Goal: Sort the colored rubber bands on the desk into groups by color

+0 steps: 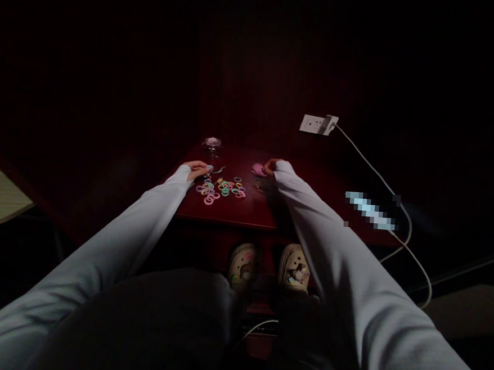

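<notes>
Rings (225,188) lie between the left hand (196,169), pinching something pale (209,169), and the right hand (270,167), touching a pink bunch (258,170), grip unclear.

Pink bundle (258,169) seemingly against right hand (271,167)

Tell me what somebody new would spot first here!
Probably the little colorful rings, scattered on the dark red table between the left hand and the right hand. Next might come the bright pink bundle by the right hand's fingers, or the white socket on the wall beyond, to the right. Below the table edge, two pale shoes with decorations peek out.
</notes>
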`<state>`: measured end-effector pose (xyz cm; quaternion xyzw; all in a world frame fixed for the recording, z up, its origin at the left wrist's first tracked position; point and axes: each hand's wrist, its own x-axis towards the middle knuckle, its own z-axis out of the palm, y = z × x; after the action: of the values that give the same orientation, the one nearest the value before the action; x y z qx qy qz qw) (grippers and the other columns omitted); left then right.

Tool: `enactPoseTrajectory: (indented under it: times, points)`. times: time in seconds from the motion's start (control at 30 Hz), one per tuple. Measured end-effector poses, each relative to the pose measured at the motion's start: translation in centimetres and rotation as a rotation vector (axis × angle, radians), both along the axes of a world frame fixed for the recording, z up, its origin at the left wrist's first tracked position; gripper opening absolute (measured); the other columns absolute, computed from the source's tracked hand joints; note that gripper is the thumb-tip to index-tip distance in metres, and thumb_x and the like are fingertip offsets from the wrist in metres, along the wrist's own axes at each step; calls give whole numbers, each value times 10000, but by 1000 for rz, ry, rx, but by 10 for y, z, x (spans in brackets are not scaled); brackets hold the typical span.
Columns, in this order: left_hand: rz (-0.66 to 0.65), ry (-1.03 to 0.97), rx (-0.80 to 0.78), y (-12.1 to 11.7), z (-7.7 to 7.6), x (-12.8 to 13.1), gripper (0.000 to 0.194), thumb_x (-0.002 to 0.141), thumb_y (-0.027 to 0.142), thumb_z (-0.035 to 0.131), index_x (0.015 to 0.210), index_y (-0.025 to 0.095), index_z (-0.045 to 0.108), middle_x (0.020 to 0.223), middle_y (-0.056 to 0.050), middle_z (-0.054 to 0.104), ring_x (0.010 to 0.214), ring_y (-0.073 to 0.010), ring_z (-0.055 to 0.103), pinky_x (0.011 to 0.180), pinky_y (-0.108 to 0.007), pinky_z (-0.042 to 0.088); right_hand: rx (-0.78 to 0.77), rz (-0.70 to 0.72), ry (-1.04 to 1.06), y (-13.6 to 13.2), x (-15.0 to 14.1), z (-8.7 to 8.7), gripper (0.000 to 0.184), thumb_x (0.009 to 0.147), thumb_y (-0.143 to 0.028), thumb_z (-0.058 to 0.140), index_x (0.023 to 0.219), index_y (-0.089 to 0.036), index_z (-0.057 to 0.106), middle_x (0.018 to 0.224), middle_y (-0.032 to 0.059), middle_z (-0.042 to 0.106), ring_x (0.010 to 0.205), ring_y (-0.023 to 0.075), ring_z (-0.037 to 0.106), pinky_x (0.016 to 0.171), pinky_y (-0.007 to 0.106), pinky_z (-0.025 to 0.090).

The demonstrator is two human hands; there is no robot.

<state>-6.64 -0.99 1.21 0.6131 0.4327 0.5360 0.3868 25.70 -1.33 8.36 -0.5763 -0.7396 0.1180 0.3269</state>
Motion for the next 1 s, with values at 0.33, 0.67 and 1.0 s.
enactPoseTrajectory:
  times: [0.33,0.67,1.0]
  points:
    - [6,-11,2,-6,3,0,639,538,765,945,805,211,770,737,-52,772,826,-288,797,889,-419,625,-102,-79,-446,-33,98,11,275,919,-407,770,918,-140,833,877,133,817,770,194,716,691,261,505]
    - [19,-69,-15,-4,-2,-1,669,489,729,982,814,177,790,717,-36,756,725,-233,765,801,-352,607,-110,-21,-349,-30,104,7,454,898,-567,767,1020,-137,852,839,138,817,760,224,732,706,277,553]
    - [10,-81,-40,-3,-1,-3,624,495,676,1005,817,183,796,728,-31,765,737,-215,758,819,-332,599,-61,-80,-237,-22,110,1,330,866,-526,788,819,-201,816,671,70,734,678,183,649,644,267,513]
